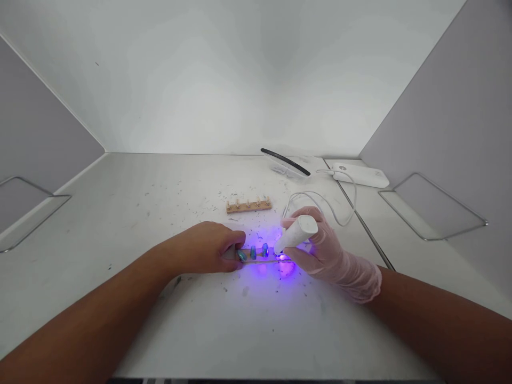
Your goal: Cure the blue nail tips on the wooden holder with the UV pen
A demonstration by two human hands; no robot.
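Note:
In the middle of the table lies a narrow strip (259, 254) carrying several shiny blue-green nail tips (253, 253). My bare left hand (212, 248) is closed on its left end, with thumb and fingers around it. My right hand (322, 248) wears a thin pink glove and grips a white handheld UV nail lamp (299, 232). The lamp is tilted, its lower end close over the strip's right end. Violet light spreads over the strip and tabletop there. Glare and the lamp hide the nail tip beneath, and I cannot tell whether they touch.
Behind the strip stands a wooden bar (248, 207) with several small pegs. A white cable (352, 205) runs near a white device (360, 175) at the back right. A dark-edged object (286, 161) lies by the back wall. Wire frames (432, 208) stand at both sides; dark flecks dot the table.

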